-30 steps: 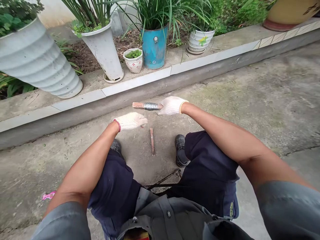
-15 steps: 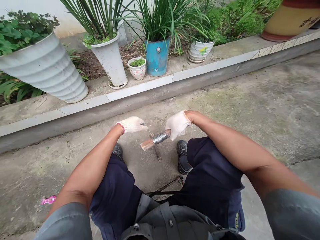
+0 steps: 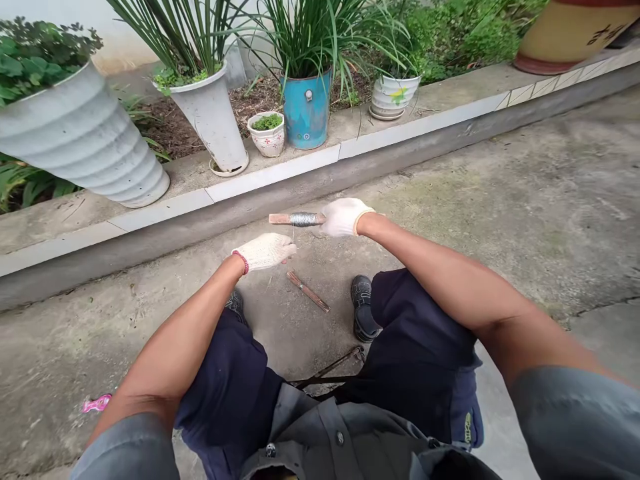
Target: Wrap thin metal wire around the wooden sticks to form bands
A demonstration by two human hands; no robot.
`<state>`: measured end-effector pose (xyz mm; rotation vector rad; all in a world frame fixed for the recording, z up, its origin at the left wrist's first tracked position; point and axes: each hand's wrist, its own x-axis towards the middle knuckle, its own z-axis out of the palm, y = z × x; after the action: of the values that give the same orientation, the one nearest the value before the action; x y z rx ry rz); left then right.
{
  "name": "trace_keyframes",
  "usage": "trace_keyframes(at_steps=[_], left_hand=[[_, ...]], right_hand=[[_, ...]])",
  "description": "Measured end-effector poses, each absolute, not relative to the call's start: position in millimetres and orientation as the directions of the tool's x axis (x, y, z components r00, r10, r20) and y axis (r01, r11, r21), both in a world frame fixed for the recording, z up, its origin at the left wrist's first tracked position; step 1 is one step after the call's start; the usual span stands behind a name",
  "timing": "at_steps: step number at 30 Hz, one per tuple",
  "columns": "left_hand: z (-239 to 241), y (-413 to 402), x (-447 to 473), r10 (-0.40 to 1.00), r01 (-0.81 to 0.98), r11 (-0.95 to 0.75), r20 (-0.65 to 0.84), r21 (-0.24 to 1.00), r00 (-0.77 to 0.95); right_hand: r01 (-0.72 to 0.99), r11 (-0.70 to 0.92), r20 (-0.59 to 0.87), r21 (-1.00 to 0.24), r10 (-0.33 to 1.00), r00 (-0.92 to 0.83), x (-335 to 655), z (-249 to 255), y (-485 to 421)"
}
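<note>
Gripping a brown wooden stick (image 3: 279, 219) in white-gloved right hand (image 3: 343, 217), pinching its thin silvery wire (image 3: 303, 219) just below in white-gloved left hand (image 3: 267, 252)!

Tile-edged ledge (image 3: 275, 175) carries, left to right: ribbed white planter (image 3: 95, 140); tall white pot (image 3: 213, 120); small patterned pot (image 3: 269, 140); blue bucket (image 3: 305, 117); squat white pot (image 3: 395, 97); large tan pot (image 3: 567, 33). Pink object (image 3: 97, 403) on concrete (image 3: 525, 187), lower left; greenery (image 3: 485, 40) behind ledge.
</note>
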<state>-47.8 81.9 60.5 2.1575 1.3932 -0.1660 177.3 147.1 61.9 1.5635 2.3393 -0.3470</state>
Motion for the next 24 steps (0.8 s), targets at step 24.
trace_keyframes(at_steps=[24], left_hand=[[50.8, 92.9, -38.5, 0.762, 0.874, -0.307, -0.452, 0.377, 0.463]], right_hand=[[0.811, 0.575, -0.604, 0.113, 0.687, -0.403, 171.5, 36.7, 124.3]])
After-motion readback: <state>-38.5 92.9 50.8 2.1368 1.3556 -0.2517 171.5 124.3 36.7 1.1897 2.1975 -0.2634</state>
